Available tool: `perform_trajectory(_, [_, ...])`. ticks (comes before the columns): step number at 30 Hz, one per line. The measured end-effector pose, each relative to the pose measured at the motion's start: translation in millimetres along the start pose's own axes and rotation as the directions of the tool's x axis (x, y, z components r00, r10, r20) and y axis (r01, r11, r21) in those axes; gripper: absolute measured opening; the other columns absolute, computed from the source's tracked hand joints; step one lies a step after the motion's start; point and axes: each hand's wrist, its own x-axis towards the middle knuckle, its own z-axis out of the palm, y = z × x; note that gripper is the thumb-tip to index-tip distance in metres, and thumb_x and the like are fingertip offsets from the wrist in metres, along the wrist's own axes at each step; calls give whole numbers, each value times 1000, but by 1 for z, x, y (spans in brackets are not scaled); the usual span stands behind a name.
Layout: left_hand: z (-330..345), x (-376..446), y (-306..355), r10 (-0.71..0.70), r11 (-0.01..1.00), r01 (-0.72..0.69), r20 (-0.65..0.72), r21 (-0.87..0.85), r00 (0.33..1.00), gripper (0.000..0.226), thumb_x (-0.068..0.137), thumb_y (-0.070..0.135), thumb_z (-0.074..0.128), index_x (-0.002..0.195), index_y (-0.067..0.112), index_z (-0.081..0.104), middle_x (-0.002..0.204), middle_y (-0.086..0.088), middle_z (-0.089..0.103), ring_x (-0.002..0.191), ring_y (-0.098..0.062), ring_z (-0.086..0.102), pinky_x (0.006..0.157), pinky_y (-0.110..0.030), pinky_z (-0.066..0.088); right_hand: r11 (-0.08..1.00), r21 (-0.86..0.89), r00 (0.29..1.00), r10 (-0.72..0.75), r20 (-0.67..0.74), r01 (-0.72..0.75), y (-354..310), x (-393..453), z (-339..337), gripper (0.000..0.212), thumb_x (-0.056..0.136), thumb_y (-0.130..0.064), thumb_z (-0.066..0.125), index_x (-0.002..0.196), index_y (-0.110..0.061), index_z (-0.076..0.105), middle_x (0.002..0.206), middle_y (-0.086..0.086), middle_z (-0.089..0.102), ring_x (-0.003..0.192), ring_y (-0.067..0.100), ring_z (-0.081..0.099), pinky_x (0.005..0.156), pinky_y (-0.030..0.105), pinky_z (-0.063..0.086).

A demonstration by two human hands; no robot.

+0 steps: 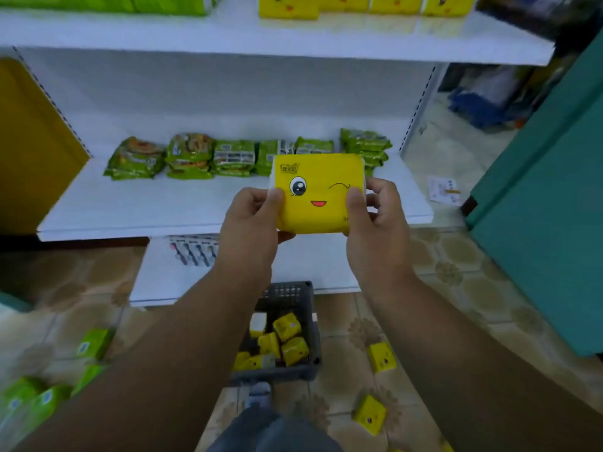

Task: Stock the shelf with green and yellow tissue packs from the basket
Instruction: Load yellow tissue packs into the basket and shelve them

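A yellow tissue pack (318,190) with a winking cartoon face is held upright in front of the middle shelf (130,210). My left hand (253,220) grips its left edge, thumb on the front. My right hand (375,216) grips its right edge the same way. Below, on the floor, a dark grey basket (293,296) holds several yellow packs (287,340). On the top shelf (293,37) stand yellow packs (365,4) at the right and green packs (104,3) at the left.
Green snack bags (235,156) line the back of the middle shelf. Loose yellow packs (381,356) and green packs (94,342) lie on the tiled floor around the basket. A teal cabinet (548,207) stands at the right, a yellow panel (29,141) at the left.
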Motion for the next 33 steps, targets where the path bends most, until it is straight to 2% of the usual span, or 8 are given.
perform_trajectory(5, [25, -1, 48, 108, 994, -108, 2, 19, 994, 18, 96, 35, 59, 83, 23, 59, 87, 5, 66, 81, -18, 69, 64, -41, 62, 998, 11, 991, -54, -122, 56, -44, 21, -17, 3, 95, -49, 47, 96, -49, 50, 106, -6, 61, 92, 14, 64, 77, 47, 56])
perform_trajectory(10, [41, 21, 85, 263, 962, -264, 27, 66, 964, 17, 96, 43, 55, 89, 28, 60, 85, 13, 68, 74, -8, 69, 67, -41, 62, 993, 15, 980, -111, -167, 115, -76, 56, -15, 24, 92, -59, 42, 107, -43, 53, 108, -5, 61, 94, 16, 64, 79, 47, 56])
perform_trajectory(15, [51, 60, 120, 445, 862, -464, 135, 205, 885, 12, 92, 49, 57, 93, 37, 57, 77, 19, 68, 72, 8, 64, 52, -6, 44, 975, -24, 970, -222, -97, 220, -108, 104, -4, 42, 91, -65, 37, 116, -41, 60, 114, -2, 58, 102, 11, 60, 88, 43, 53])
perform_trajectory(18, [58, 86, 143, 488, 801, -537, 230, 266, 842, 19, 89, 50, 60, 106, 41, 58, 86, 25, 65, 75, 17, 60, 54, 1, 39, 957, -147, 963, -260, -65, 248, -125, 135, -1, 66, 79, -77, 38, 131, -37, 52, 121, -4, 55, 107, 4, 55, 93, 39, 50])
perform_trajectory(20, [65, 102, 156, 473, 780, -559, 318, 283, 822, 27, 84, 51, 65, 109, 43, 59, 88, 25, 66, 75, 13, 62, 54, -1, 42, 960, -145, 964, -253, -76, 240, -132, 153, -1, 79, 71, -79, 50, 138, -37, 45, 125, -7, 55, 109, 7, 58, 91, 37, 52])
perform_trajectory(25, [88, 146, 175, 514, 680, -623, 355, 386, 781, 17, 83, 50, 69, 96, 52, 57, 93, 26, 65, 79, 10, 61, 58, -7, 44, 953, -177, 961, -263, -81, 246, -133, 201, -8, 63, 72, -58, 76, 124, -42, 44, 109, -23, 62, 90, -13, 60, 68, 12, 48])
perform_trajectory(30, [119, 198, 183, 551, 557, -638, 337, 532, 763, 15, 87, 57, 58, 83, 44, 64, 82, 23, 60, 77, 9, 55, 58, -17, 35, 937, -266, 970, -242, -31, 226, -122, 267, -10, 50, 75, -56, 74, 112, -49, 41, 95, -23, 64, 88, -9, 59, 67, 17, 43])
perform_trajectory(33, [138, 229, 188, 534, 541, -600, 310, 590, 786, 12, 91, 49, 60, 93, 40, 68, 76, 26, 60, 70, 8, 57, 57, -19, 35, 930, -290, 973, -229, 25, 227, -112, 308, -7, 51, 77, -56, 73, 117, -40, 44, 92, -21, 63, 85, -5, 60, 62, 18, 41])
